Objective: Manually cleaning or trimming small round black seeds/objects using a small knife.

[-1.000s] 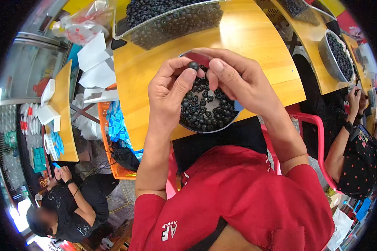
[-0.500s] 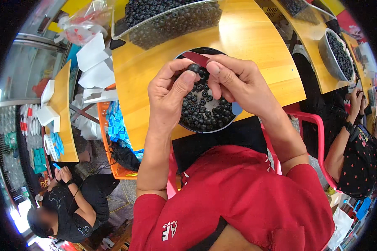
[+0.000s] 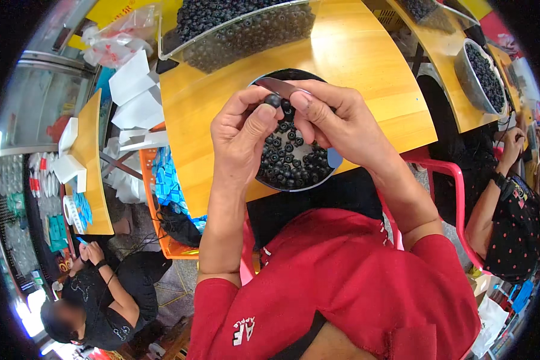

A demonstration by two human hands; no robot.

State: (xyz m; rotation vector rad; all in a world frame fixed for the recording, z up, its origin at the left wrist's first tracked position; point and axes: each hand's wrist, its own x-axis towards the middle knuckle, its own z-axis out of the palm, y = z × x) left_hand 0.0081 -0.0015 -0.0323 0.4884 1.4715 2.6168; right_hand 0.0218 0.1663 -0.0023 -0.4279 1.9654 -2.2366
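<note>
My left hand pinches a small round black piece between thumb and fingertips. It looks like a bead or berry; I cannot tell which. My right hand is closed on a small knife, whose blade lies across just behind that piece. Another black piece shows between the two hands, and I cannot tell what supports it. Both hands are over a round bowl with many such pieces in it. A blue patch shows at its right rim.
A clear bin full of black pieces stands on the wooden table. Another filled tub is at the right. People sit at right and lower left. An orange crate is left of my seat.
The knife blade has tilted and now reads grey instead of red. The pinched piece has shifted slightly left, and a second piece shows more clearly beside it.
</note>
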